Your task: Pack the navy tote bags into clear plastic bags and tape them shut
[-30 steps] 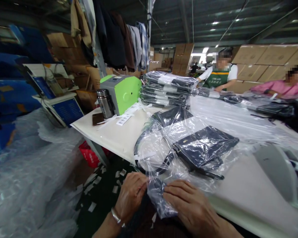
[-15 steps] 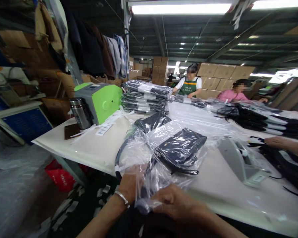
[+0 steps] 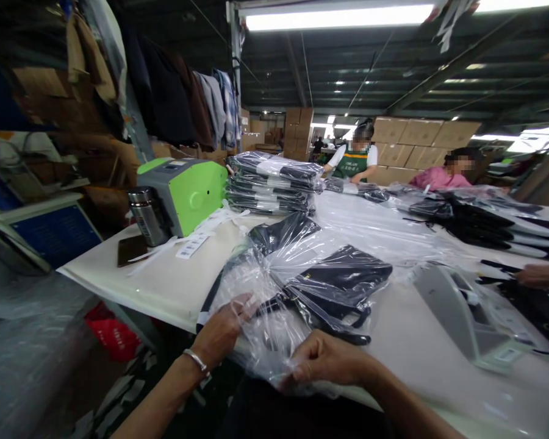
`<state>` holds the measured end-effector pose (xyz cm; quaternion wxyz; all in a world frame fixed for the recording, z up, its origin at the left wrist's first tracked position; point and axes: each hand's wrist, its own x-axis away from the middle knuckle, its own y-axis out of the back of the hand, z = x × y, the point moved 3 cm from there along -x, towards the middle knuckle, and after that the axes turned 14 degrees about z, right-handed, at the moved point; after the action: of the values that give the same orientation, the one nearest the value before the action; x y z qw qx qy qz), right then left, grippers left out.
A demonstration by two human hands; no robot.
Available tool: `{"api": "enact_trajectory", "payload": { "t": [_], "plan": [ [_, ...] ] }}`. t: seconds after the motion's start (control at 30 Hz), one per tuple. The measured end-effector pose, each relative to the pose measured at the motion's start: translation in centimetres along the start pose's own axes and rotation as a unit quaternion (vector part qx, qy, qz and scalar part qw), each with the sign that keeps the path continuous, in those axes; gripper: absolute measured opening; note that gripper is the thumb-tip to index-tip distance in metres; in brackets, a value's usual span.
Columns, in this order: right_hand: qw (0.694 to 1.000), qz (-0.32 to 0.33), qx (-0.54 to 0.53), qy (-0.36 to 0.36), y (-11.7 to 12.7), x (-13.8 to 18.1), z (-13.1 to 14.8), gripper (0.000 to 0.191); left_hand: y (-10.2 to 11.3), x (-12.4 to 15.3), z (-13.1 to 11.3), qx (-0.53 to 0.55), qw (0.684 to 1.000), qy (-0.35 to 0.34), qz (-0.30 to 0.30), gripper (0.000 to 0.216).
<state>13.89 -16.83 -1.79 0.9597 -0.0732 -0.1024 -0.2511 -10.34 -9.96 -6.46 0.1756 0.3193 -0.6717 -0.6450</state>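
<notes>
A clear plastic bag (image 3: 274, 317) with a dark folded bag (image 3: 343, 277) inside lies at the near edge of the white table (image 3: 174, 280). My left hand (image 3: 222, 329), a bangle on its wrist, grips the plastic bag's open end from the left. My right hand (image 3: 324, 360) is closed in a pinch on the same end from the right. A second dark bag (image 3: 283, 230) in plastic lies just behind.
A green and grey machine (image 3: 183, 192), a steel flask (image 3: 144, 216) and strips of labels (image 3: 196, 238) stand at the table's left. A stack of packed bags (image 3: 272, 183) lies behind. A grey device (image 3: 462, 317) sits right. Another person's hand (image 3: 537, 275) reaches in; two people work beyond.
The view has swung left and up slightly. My hands have lifted the plastic bag's end from below the table edge up onto it and pulled it wider apart.
</notes>
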Motion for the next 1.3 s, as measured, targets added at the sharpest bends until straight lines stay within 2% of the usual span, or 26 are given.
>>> {"api": "enact_trajectory", "payload": {
  "t": [0.13, 0.27, 0.37, 0.4, 0.47, 0.53, 0.57, 0.6, 0.67, 0.73, 0.8, 0.9, 0.97, 1.07, 1.13, 1.17, 1.23, 1.3],
  "plan": [
    [0.999, 0.032, 0.031, -0.003, 0.3, -0.8, 3.3, 0.042, 1.2, -0.7, -0.2, 0.052, 0.998, -0.004, -0.031, 0.043],
    [0.993, 0.082, 0.069, -0.042, 0.0, -2.4, 3.3, 0.036, 2.0, -0.3, -0.6, 0.054, 0.998, -0.002, 0.027, 0.038],
    [0.992, 0.096, 0.067, -0.042, 0.1, -2.8, 2.9, 0.034, 3.6, 2.2, -1.0, 0.096, 0.994, -0.003, 0.053, 0.040],
    [0.993, 0.098, 0.057, -0.034, 0.2, -2.8, 2.8, 0.034, 4.5, 3.3, -1.1, 0.122, 0.992, 0.005, 0.037, 0.039],
    [0.993, 0.111, 0.040, -0.017, 0.4, -2.8, 2.6, 0.034, 7.0, 5.0, -1.5, 0.193, 0.980, 0.046, -0.035, 0.035],
    [0.991, 0.126, 0.044, -0.012, 0.4, -2.8, 2.6, 0.034, 9.0, 5.1, -2.1, 0.269, 0.954, 0.085, -0.098, 0.032],
    [0.990, 0.132, 0.049, -0.011, 0.3, -2.9, 2.7, 0.033, 9.5, 4.3, -2.4, 0.305, 0.944, 0.083, -0.092, 0.032],
    [0.989, 0.138, 0.055, -0.010, 0.2, -3.0, 2.8, 0.033, 9.6, 3.2, -2.7, 0.338, 0.937, 0.067, -0.061, 0.032],
    [0.989, 0.132, 0.066, -0.002, 0.1, -3.2, 3.3, 0.033, 8.4, 0.6, -3.2, 0.389, 0.919, 0.017, 0.062, 0.035],
    [0.992, 0.109, 0.066, 0.003, 0.3, -3.3, 3.9, 0.033, 6.5, -1.0, -3.1, 0.423, 0.894, -0.001, 0.150, 0.046],
    [0.995, 0.069, 0.066, 0.008, 0.8, -3.2, 4.5, 0.033, 5.2, -1.2, -2.3, 0.444, 0.881, 0.019, 0.164, 0.056],
    [0.997, -0.006, 0.067, 0.035, 2.2, -3.1, 5.2, 0.035, 5.3, 0.5, -1.0, 0.465, 0.878, 0.069, 0.087, 0.060],
    [0.995, -0.053, 0.074, 0.048, 3.2, -3.2, 5.5, 0.041, 5.9, 2.1, -0.4, 0.457, 0.885, 0.074, 0.045, 0.060],
    [0.984, -0.112, 0.132, 0.042, 4.5, -3.6, 5.5, 0.046, 5.6, 3.8, 0.3, 0.360, 0.929, 0.077, 0.027, 0.049],
    [0.959, -0.167, 0.226, 0.028, 5.2, -4.1, 5.6, 0.046, 4.7, 4.6, 0.7, 0.259, 0.961, 0.098, 0.015, 0.037],
    [0.938, -0.198, 0.285, 0.024, 5.4, -4.4, 5.7, 0.045, 4.1, 4.9, 0.8, 0.217, 0.970, 0.105, 0.009, 0.030],
    [0.881, -0.270, 0.386, 0.037, 5.5, -4.8, 6.1, 0.038, 3.3, 5.3, 0.8, 0.165, 0.980, 0.107, -0.014, 0.019],
    [0.831, -0.337, 0.436, 0.075, 5.1, -5.0, 6.6, 0.025, 3.0, 5.7, 0.5, 0.148, 0.982, 0.104, -0.055, 0.015]
  ]
}}
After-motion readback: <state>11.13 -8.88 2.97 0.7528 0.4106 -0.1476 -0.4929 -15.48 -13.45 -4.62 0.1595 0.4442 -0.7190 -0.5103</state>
